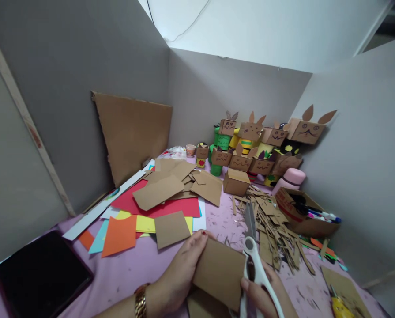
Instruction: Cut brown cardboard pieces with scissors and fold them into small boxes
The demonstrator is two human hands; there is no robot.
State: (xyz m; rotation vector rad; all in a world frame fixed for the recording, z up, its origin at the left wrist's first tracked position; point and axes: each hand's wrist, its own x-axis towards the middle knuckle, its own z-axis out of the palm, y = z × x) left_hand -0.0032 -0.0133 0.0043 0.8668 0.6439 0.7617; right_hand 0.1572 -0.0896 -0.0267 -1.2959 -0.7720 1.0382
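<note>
My left hand [180,269], with a bracelet at the wrist, grips the left edge of a square cardboard piece [220,273]. White-handled scissors [258,269] are in my right hand [266,293], their blades pointing away from me. The right hand's thumb also touches the right edge of the square. Beneath the held square, part of another cardboard piece [205,305] shows at the bottom of the view. A separate cardboard square [172,229] lies on the coloured paper, just beyond my left hand.
A tablet [43,276] lies at the left. Cardboard sheets [159,192] and red paper [184,207] sit mid-table. Cardboard scraps [276,234] and a pen box [316,226] are at the right. Cardboard animal figures [250,132] stand behind a small box [236,182].
</note>
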